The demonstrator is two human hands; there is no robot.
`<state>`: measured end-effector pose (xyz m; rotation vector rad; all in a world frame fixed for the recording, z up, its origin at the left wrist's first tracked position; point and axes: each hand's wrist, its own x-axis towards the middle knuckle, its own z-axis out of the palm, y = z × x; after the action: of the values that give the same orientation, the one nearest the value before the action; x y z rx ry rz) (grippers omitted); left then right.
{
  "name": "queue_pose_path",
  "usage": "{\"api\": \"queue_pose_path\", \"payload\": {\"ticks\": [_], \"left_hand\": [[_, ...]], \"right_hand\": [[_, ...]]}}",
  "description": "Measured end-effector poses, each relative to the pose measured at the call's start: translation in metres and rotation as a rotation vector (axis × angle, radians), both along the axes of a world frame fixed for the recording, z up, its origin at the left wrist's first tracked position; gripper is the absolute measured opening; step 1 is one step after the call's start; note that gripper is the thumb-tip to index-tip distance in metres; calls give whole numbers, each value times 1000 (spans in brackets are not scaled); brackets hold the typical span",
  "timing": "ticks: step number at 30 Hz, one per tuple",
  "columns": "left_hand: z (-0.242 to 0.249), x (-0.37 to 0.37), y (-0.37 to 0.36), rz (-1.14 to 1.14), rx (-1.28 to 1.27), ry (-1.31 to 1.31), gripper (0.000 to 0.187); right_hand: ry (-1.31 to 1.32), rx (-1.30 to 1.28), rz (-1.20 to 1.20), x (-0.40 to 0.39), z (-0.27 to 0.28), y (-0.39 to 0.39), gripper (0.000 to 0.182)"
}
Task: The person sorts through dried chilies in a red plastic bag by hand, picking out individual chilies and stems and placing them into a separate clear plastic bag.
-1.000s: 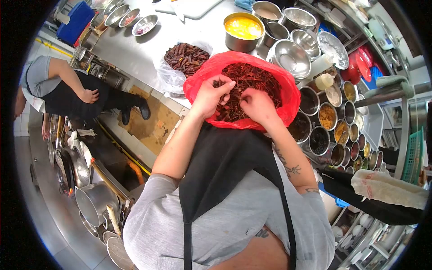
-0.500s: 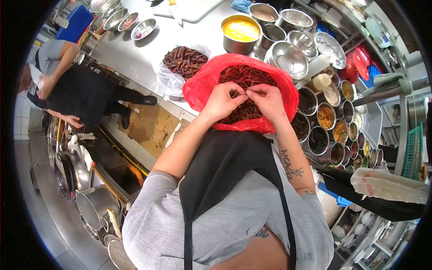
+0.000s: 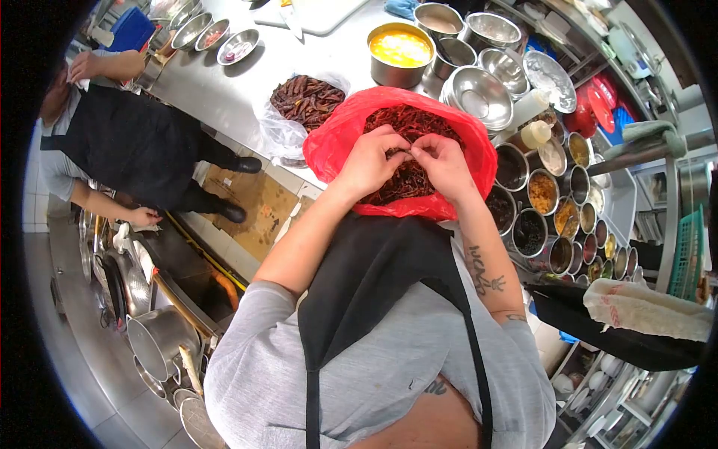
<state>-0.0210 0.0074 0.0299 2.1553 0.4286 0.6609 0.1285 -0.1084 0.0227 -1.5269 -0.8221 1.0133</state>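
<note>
Paired fingertip work above a red plastic bag [image 3: 480,146], viewed from the head. The bag stands open at the table's [image 3: 224,86] near edge, just in front of the wearer; the dried red chillies [image 3: 407,191] lie inside it, beneath both hands. Left hand [image 3: 368,163], reaching in from 7 o'clock, and right hand [image 3: 444,166], from 5 o'clock, meet over the bag's mouth. On each, thumb and forefinger are pinched together; what lies between the tips is too small to tell. Relative to the fingertips, a clear bag [image 3: 271,129] of darker dried pods [image 3: 305,101] sits at 10 o'clock, a pot [image 3: 400,75] of yellow liquid at 12, and steel bowls [image 3: 479,101] at 2. A co-worker [image 3: 131,146] stands at 9 o'clock.

Good handling, as judged here, calls for light, opposed pinches low over the opening, so that brittle fragments drop inside, with wrists clear of the soft rim, lest it fold inward.
</note>
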Motion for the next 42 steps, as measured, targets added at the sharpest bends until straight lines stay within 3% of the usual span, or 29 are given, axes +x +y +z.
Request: {"api": "queue_pose_path", "payload": {"ticks": [4, 8, 14, 21, 24, 26, 28, 29, 30, 32, 35, 38, 42], "left_hand": [[7, 0, -1, -48, 101, -142, 16], [8, 2, -3, -34, 159, -238, 18], [11, 0, -2, 20, 179, -64, 16], [9, -2, -8, 44, 169, -37, 16], [5, -1, -5, 34, 124, -112, 16], [4, -1, -1, 35, 94, -156, 13], [-2, -2, -1, 150, -356, -56, 12], [-4, -3, -1, 203, -579, -2, 11], [-4, -7, 3, 87, -1027, -131, 9], [-8, -11, 12, -72, -1459, -300, 10], [-17, -14, 15, 3, -1734, -335, 10], [-17, -12, 9, 46, -1592, -276, 11], [-17, -13, 4, 97, -958, 39, 17]], "right_hand": [[571, 63, 176, 11, 12, -10, 7], [774, 148, 145, 8, 24, -13, 9], [-323, 68, -66, 6, 15, -5, 18], [-311, 57, -83, -3, 10, -3, 14], [504, 123, 35, 10, 5, -5, 9], [713, 198, 21, 6, 13, -9, 6], [860, 284, -42, 4, 18, -9, 7], [586, 176, -120, 12, 1, -5, 13], [264, 138, -122, 14, -12, -2, 15], [-379, 51, -121, 16, -27, 0, 21], [-542, -141, 56, 0, -13, 3, 23], [-709, -125, 67, -4, -27, 4, 20], [-608, 3, -6, 2, -20, 3, 15]]}}
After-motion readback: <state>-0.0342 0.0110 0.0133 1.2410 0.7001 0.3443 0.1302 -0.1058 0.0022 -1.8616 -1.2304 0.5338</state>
